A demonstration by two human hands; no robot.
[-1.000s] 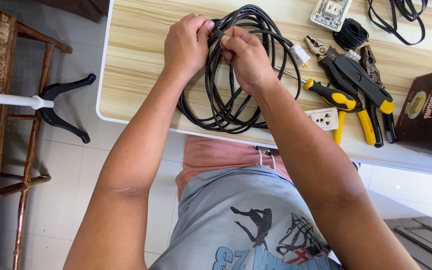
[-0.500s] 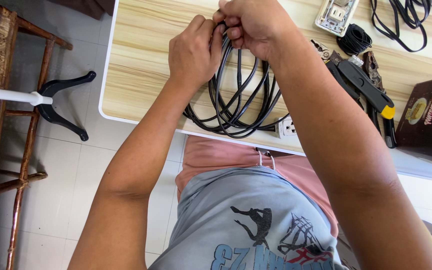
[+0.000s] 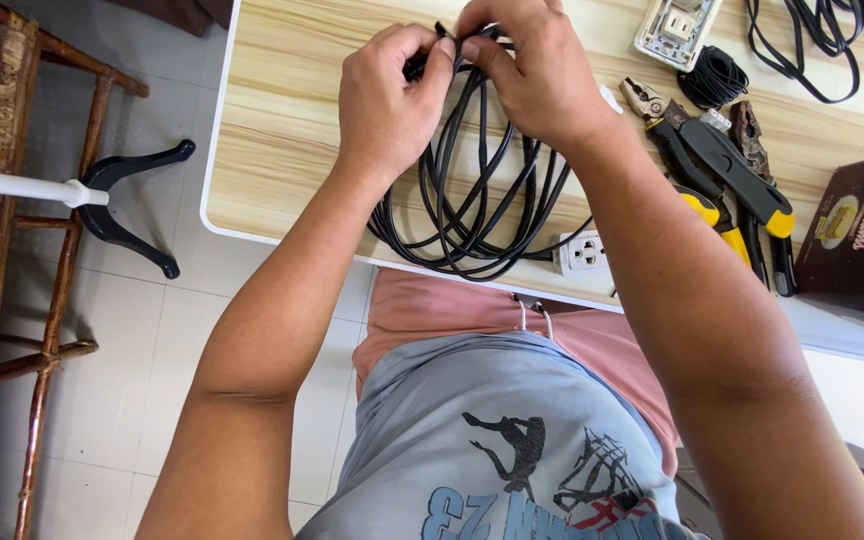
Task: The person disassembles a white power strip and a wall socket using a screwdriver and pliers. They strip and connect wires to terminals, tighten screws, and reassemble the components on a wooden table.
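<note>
Left hand (image 3: 387, 100) and right hand (image 3: 532, 75) apparently pinch the black cable (image 3: 472, 215).

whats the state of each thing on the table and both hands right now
black cable: coiled in loops, top pinched by both hands, lower loops over the table edge
left hand: pinching the cable
right hand: pinching the cable
white socket: lying face up at the table edge
pliers: lying flat, untouched
small black wire roll: wound, untouched
brown box: closed
</note>
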